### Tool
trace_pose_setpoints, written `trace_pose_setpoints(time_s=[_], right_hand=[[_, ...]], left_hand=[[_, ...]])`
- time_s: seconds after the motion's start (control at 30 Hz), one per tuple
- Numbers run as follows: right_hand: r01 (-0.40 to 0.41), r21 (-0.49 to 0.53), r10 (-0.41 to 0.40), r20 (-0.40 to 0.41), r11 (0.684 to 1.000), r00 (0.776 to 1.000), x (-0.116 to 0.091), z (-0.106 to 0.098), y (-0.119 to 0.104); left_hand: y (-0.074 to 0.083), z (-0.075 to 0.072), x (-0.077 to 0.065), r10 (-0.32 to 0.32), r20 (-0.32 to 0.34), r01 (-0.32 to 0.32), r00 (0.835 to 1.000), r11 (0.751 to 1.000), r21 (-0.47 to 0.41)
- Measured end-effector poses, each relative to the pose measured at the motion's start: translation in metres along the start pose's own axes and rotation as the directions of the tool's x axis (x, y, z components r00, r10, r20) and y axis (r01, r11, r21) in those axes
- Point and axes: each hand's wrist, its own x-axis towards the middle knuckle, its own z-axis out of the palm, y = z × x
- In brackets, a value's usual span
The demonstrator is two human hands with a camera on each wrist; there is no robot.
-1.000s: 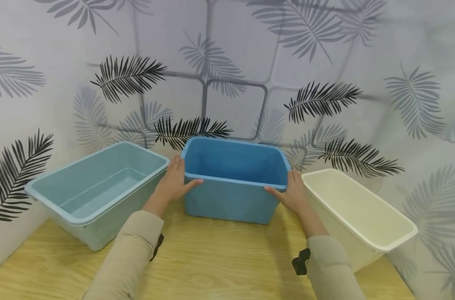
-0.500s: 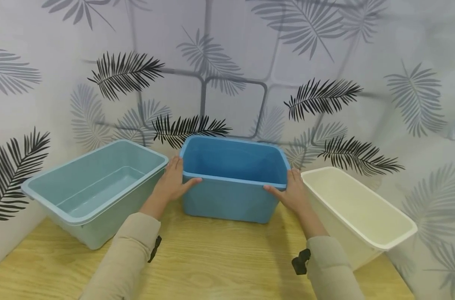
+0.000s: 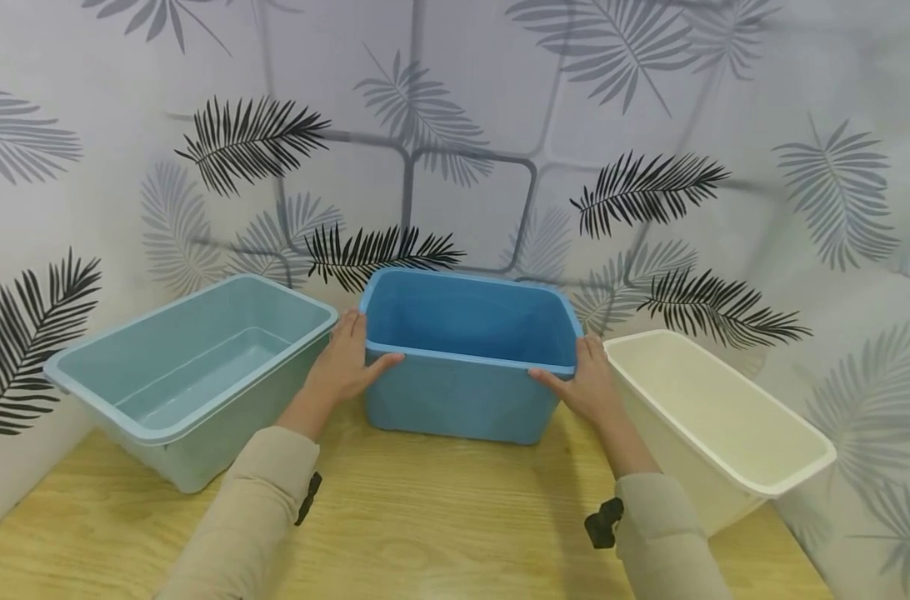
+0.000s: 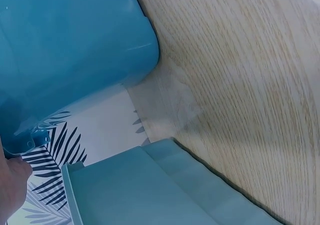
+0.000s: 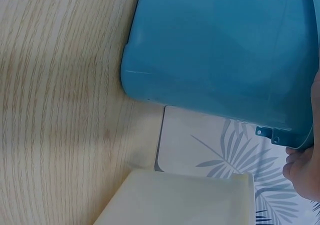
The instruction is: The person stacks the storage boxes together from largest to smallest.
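Observation:
A blue plastic storage bin stands on the wooden table, its open top facing up. My left hand grips its left end, thumb along the front of the rim. At the opposite end my right hand holds the rim the same way, thumb on the front. In the right wrist view, fingers curl under the rim of the blue bin. The left wrist view shows part of the left hand below the rim at the frame's edge.
A grey-green bin stands angled on the left, close to my left hand. To the right is a cream bin, also angled. Behind them rises a leaf-patterned wall. Bare wooden table lies in front of the blue bin.

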Motion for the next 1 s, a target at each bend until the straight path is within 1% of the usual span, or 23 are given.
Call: trace_pose_setpoints(time_s=[0.13,0.27,0.6,1.0], right_hand=[[-0.013,-0.032,0.014,0.025,0.999,1.0,-0.0005,-0.0013,-0.0006],[-0.024,-0.037,0.025,0.034,0.999,0.999,-0.0012,-0.0003,0.0002],[-0.017,-0.046,0.017,0.006,0.999,1.0,-0.0029,0.0018,0.0009],[-0.062,-0.049,0.063,0.022,0.997,0.998,-0.0059,0.0022,-0.0004]], left_hand=[[0.0002,0.0009,-0.0013,0.0,-0.006,0.0,1.0,1.0,0.001],[0.0018,0.0002,-0.0024,0.003,-0.017,-0.003,1.0,1.0,-0.004],[0.0014,0.0003,-0.0053,-0.001,-0.03,0.001,1.0,1.0,0.006],[0.0028,0.0019,-0.0101,-0.01,-0.042,0.01,0.999,1.0,-0.004]])
